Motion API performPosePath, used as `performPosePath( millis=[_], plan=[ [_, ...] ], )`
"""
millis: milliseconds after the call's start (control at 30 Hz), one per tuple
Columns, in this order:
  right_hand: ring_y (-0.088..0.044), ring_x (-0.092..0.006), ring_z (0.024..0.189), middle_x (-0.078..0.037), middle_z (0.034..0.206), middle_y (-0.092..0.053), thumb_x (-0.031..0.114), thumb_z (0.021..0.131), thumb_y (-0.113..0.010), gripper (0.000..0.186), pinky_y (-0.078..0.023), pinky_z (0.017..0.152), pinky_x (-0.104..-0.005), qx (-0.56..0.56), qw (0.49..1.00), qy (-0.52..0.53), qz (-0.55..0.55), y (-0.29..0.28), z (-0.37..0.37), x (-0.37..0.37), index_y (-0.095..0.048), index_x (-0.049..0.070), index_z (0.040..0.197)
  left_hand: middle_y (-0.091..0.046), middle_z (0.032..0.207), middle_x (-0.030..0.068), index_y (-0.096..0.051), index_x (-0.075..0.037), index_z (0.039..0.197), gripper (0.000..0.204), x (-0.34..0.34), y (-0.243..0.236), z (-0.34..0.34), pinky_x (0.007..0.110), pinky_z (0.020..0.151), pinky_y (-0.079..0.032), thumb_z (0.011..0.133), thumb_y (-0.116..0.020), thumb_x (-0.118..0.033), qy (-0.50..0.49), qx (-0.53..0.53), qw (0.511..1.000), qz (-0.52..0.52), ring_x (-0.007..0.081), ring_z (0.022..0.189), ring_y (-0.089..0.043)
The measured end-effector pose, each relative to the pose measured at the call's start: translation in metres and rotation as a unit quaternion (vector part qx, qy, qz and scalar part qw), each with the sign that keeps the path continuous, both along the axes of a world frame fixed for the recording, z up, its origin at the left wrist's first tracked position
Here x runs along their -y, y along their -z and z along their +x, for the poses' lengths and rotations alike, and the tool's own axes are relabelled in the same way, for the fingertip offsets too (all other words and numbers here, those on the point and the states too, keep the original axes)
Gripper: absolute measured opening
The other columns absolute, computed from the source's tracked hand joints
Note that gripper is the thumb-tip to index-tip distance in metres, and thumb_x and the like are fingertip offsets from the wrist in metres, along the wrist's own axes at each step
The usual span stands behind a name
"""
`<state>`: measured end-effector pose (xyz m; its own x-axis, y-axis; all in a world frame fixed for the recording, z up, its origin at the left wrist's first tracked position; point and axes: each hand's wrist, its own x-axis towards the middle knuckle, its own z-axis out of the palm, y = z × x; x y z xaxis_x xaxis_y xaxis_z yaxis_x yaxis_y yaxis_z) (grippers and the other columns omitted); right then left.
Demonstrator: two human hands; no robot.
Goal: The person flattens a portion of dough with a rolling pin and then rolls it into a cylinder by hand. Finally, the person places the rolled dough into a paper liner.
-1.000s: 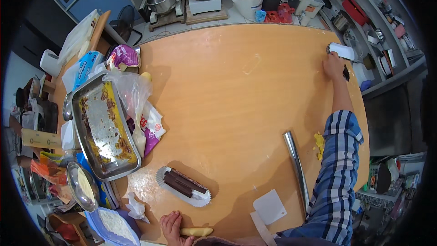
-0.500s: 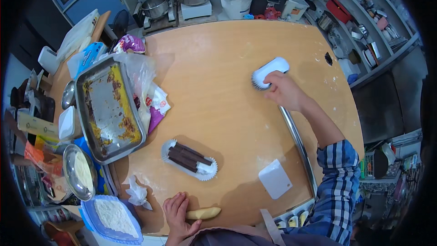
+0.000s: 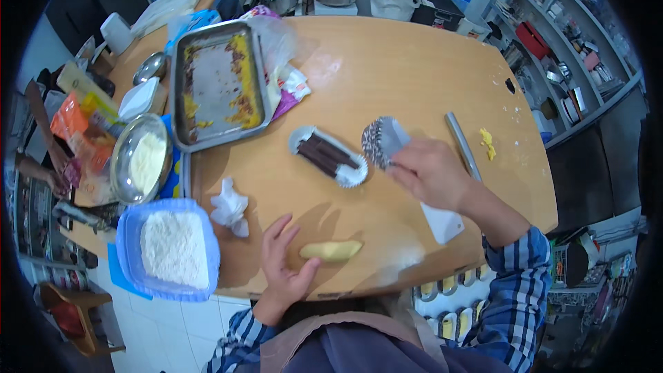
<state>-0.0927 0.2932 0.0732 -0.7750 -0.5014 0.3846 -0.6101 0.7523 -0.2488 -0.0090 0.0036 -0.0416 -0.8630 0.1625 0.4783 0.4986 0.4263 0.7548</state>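
My right hand (image 3: 436, 174) pinches an oval paper baking cup (image 3: 394, 139), white inside with a dark patterned, pleated side, tilted above the table. It may be several nested together. Below it, a white dough scraper (image 3: 442, 226) is partly hidden by that hand. My left hand (image 3: 284, 266) has its fingers spread, thumb close to a pale yellow dough roll (image 3: 333, 251) near the table's front edge; I cannot tell whether the thumb touches it. Between my hands and farther off, another oval paper cup (image 3: 353, 175) holds several dark chocolate sticks (image 3: 323, 152).
Left: a smeared metal baking tray (image 3: 181, 137), a steel bowl (image 3: 116, 169) of pale cream, a blue tub (image 3: 213, 252) of white flour, crumpled tissue (image 3: 230, 207). Right: a metal tube (image 3: 464, 146), yellow crumbs (image 3: 487, 144). Filled cups (image 3: 450, 324) sit at the front edge. Another person's hand (image 3: 56, 183) shows far left.
My right hand has brought the paper cup from the far right of the table nearer to me. My left hand has lifted off the dough roll and spread its fingers. The view has shifted.
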Motion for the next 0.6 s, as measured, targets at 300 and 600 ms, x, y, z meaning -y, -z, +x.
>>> performPosePath(
  millis=[300, 600],
  plan=[
    [-0.058, -0.0040, 0.068, 0.000, 0.079, -0.066, 0.004, 0.091, -0.066, 0.009, -0.045, 0.056, -0.0207, 0.517, 0.751, 0.009, -0.410, 0.013, 0.105, 0.088, -0.069, -0.003, 0.096, -0.049, 0.124, 0.0070, -0.029, -0.004, 0.144, 0.090, -0.035, -0.033, 0.042, 0.034, 0.099, -0.043, 0.073, -0.084, -0.010, 0.278, 0.334, 0.847, 0.307, 0.0158, 0.116, -0.050],
    [-0.059, -0.0104, 0.091, -0.005, 0.107, -0.059, 0.009, 0.073, -0.083, 0.043, -0.050, 0.075, -0.0261, 0.149, 0.883, 0.157, -0.416, 0.053, 0.141, 0.093, -0.063, 0.002, 0.111, -0.056, 0.113, 0.0029, -0.033, -0.004, 0.141, 0.073, -0.018, -0.037, 0.055, 0.030, 0.088, -0.049, 0.082, -0.075, -0.009, 0.268, 0.437, 0.772, 0.375, 0.0110, 0.102, -0.057]
  ],
)
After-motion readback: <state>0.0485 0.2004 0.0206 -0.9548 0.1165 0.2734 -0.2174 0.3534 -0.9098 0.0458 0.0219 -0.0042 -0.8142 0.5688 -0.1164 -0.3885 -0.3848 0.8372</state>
